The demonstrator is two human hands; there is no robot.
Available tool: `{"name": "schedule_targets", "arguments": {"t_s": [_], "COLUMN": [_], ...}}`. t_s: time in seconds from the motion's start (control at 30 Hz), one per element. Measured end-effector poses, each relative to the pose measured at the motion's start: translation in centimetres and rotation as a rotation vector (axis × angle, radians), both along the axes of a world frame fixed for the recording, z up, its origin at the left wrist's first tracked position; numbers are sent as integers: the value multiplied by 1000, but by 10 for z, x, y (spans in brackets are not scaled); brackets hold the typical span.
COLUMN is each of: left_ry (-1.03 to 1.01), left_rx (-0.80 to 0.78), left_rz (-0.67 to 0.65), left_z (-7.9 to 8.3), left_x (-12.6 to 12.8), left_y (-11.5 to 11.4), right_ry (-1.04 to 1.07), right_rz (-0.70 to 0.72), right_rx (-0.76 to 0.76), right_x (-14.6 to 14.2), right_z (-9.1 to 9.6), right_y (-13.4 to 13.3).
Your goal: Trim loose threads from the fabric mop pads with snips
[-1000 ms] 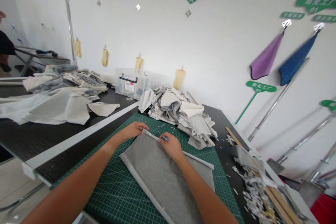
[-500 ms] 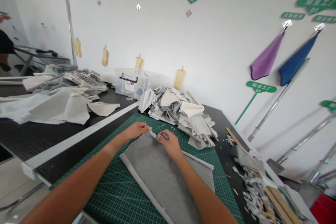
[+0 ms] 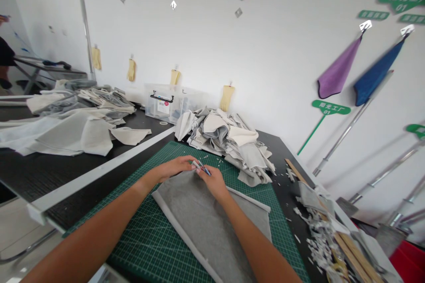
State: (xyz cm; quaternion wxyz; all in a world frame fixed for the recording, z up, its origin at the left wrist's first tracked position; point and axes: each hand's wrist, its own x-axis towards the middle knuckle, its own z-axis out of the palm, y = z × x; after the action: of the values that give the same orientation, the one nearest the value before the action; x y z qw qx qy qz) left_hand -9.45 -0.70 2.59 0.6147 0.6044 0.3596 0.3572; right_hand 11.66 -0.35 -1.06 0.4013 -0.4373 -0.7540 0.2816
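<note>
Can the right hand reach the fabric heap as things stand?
Probably yes: the right hand sits just short of the fabric heap, with only green cutting mat between them, though it holds a small blue-handled tool.

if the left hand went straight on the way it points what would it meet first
Probably the small blue-and-silver tool pinched in the right hand. The left hand points toward it, and its fingertips look almost on it, though depth is hard to judge here.

Left hand [image 3: 174, 168], right hand [image 3: 214, 183] now closer, around blue-handled tool [image 3: 204, 169].
</note>
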Motion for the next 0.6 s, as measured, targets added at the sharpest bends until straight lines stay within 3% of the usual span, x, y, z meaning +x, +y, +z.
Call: {"name": "schedule_targets", "arguments": {"t_s": [0.17,0.4,0.6], "left_ry": [15,56,31], "left_rx": [41,104,175], "left_rz": [-27,71,11], "left_z": [5,-10,-7], "left_x": [3,8,7], "left_y": [-2,11,11], "right_ry": [60,152,319], "right_rz": [50,-48,80], "right_rx": [-171,-129,-363], "right_x": [3,-3,-1], "right_z": [-2,0,4], "right_y": [3,2,-3]}}
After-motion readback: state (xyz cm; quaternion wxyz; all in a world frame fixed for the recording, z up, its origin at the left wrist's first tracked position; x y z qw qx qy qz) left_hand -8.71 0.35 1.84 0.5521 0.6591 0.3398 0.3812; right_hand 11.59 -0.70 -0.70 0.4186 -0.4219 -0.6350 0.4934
